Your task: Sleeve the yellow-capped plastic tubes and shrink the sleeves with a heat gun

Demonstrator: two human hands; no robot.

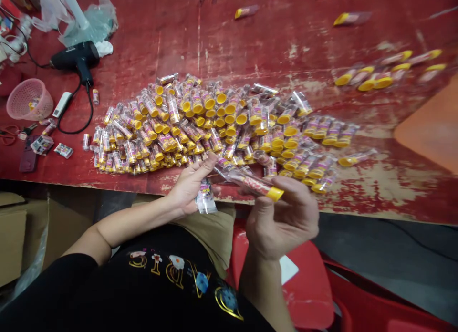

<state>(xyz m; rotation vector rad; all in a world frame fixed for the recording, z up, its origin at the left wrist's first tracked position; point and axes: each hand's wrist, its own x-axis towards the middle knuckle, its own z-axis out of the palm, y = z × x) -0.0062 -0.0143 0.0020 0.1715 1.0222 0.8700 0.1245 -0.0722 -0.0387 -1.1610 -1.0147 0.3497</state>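
My right hand (282,217) grips a clear tube (255,184) by its yellow-capped end, and pink and white bits show inside. The tube tilts up to the left, towards my left hand (191,184). Thumb and fingers of that hand are closed on printed clear plastic sleeves (206,198), which hang below the palm. Its fingertips meet the far end of the tube, where blur hides whether a sleeve lies around it. Just beyond both hands lies a large heap of similar yellow-capped tubes (211,100).
On the worn red table (143,46), a black heat gun (79,57) with a cord lies left, near a pink basket (30,99) and red scissors (9,134). More tubes (382,77) are scattered at right. A red stool (307,284) stands below the table edge.
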